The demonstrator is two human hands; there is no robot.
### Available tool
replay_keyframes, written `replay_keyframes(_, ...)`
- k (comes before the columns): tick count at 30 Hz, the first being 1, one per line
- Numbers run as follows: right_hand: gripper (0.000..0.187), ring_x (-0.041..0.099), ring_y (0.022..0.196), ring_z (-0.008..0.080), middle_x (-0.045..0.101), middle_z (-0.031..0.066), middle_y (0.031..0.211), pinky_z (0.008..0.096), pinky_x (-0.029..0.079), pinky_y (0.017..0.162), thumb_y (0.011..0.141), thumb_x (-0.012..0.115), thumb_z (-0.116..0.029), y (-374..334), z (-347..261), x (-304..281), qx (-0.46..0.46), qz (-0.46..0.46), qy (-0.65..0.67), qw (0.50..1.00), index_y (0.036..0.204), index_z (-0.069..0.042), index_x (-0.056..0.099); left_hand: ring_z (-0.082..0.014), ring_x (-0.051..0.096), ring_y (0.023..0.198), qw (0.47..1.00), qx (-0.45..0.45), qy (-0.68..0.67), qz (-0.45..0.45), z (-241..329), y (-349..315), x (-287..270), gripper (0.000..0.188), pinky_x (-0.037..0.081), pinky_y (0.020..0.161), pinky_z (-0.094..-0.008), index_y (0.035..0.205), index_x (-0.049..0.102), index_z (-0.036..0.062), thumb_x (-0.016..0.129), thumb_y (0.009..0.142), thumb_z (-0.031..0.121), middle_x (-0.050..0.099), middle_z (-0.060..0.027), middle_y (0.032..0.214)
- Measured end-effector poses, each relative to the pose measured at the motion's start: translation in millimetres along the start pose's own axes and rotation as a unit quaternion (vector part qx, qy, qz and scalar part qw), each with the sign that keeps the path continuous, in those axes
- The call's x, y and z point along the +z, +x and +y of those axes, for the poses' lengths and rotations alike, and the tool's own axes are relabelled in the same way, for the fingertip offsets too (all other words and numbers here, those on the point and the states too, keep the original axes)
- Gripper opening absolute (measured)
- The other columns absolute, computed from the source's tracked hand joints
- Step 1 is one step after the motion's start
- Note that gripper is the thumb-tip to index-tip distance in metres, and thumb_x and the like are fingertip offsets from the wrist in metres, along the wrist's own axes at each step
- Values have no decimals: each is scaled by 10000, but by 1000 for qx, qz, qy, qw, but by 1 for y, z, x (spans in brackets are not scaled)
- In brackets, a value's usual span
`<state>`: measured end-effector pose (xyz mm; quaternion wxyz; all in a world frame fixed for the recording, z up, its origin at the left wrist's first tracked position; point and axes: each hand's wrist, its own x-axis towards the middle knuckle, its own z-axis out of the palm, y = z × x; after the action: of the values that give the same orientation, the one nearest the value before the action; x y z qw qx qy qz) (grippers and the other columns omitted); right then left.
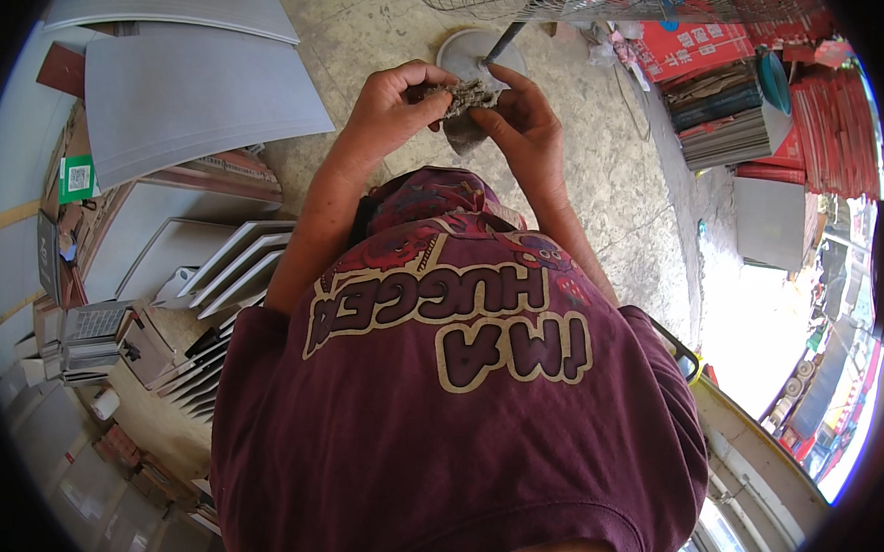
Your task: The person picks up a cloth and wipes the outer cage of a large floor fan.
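Fibrous clump [461, 98] was in both hands, its handling apparently unfinished

Beyond the maroon T-shirt [456, 432], the left hand [394, 104] pinched the ragged grey-brown clump between thumb and fingers. The right hand [531, 119] grasped its other end, thumb below and forefinger raised. A darker, smoother flap [463, 137] hung just beneath; whether it was joined to the clump could not be told.

Picking it up was done; with both hands engaged, working it over and letting go seemed left. How much remained could not be judged.

Farther off, a fan's round base [460, 51] stood on the concrete floor [344, 24].
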<state>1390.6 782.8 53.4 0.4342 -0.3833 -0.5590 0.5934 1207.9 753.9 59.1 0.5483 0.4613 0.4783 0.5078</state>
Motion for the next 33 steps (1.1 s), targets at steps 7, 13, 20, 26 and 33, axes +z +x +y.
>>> replay_keyframes(7,253,599,830,80,655,35,910,234,496,750,808,654,5,4,6,-12,25,-23,34,999,1050,-4,581,-83,544,746,997,6,-66,-50,7,-4,-2,289,457,679,-217,1107,570,-49,584,834,43,615,-49,899)
replay_keyframes(13,247,594,847,74,655,30,922,226,485,770,817,663,-15,5,0,-14,20,-37,76,996,1049,-5,580,-84,533,717,994,4,-103,-39,4,-5,-3,276,444,653,-214,1099,578,-44,600,836,35,617,-49,868)
replay_keyframes(20,253,598,845,78,656,31,926,225,487,773,824,660,-22,5,-1,-12,17,-24,92,995,1063,-2,579,-76,536,654,998,10,-66,22,-11,-3,-1,217,429,583,-202,1035,620,-25,635,838,64,629,-31,792)
replay_keyframes(26,268,602,848,85,658,38,933,226,488,779,821,669,-37,5,3,-10,10,-2,91,996,1072,-3,580,-53,557,584,995,22,-66,76,-9,-6,13,215,444,508,-179,1033,641,-12,648,839,81,653,-40,759)
replay_keyframes(33,281,607,867,99,661,54,961,233,486,792,819,670,-37,5,1,-7,21,15,110,994,1083,2,582,-81,590,717,993,44,-62,91,-13,-7,18,226,477,616,-214,1068,626,-19,615,863,75,663,-50,902)
